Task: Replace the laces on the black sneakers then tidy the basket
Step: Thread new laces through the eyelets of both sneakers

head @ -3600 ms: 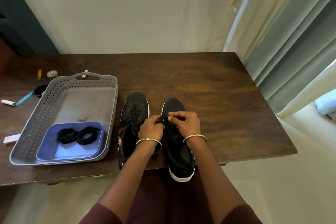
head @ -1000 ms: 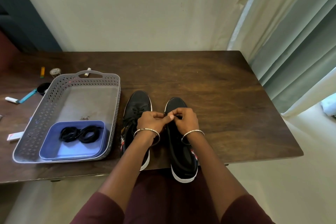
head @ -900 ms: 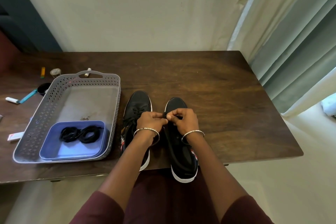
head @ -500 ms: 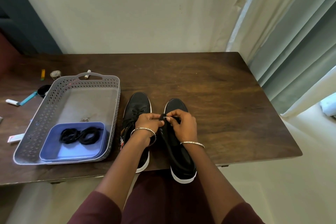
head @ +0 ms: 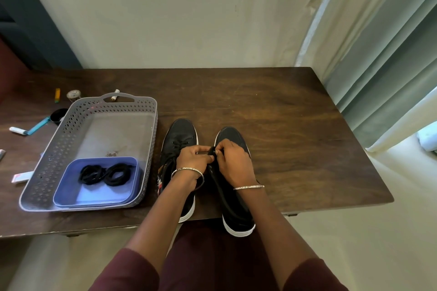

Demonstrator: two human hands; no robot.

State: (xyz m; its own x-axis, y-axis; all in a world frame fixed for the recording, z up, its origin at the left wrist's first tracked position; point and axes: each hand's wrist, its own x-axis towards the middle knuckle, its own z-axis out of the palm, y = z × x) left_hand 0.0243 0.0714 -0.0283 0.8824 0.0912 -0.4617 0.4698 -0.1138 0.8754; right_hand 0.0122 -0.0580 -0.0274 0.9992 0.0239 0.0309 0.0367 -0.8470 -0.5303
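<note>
Two black sneakers with white soles stand side by side at the table's near edge. The left sneaker (head: pixel 180 134) still shows its lace across the eyelets. Over the right sneaker (head: pixel 233 137) both my hands meet: my left hand (head: pixel 192 157) and my right hand (head: pixel 233 160) pinch a black lace (head: pixel 212 151) between fingertips just behind the toe. Further down, that lace is hidden by my hands. To the left, a grey perforated basket (head: pixel 59 149) holds a blue tray (head: pixel 71 192) with two coiled black laces (head: pixel 105 173).
Small items lie on the dark wooden table (head: pixel 283 125) left of the basket: a blue-handled tool (head: pixel 28 128), a yellow marker (head: pixel 57 95), a small round object (head: pixel 73 94), a white tube (head: pixel 114 95). Curtains (head: pixel 378 54) hang to the right.
My hands have stayed on the right sneaker, shifting slightly along the lace near the toe. The right wrist has turned more over the shoe. The view has drifted a little.
</note>
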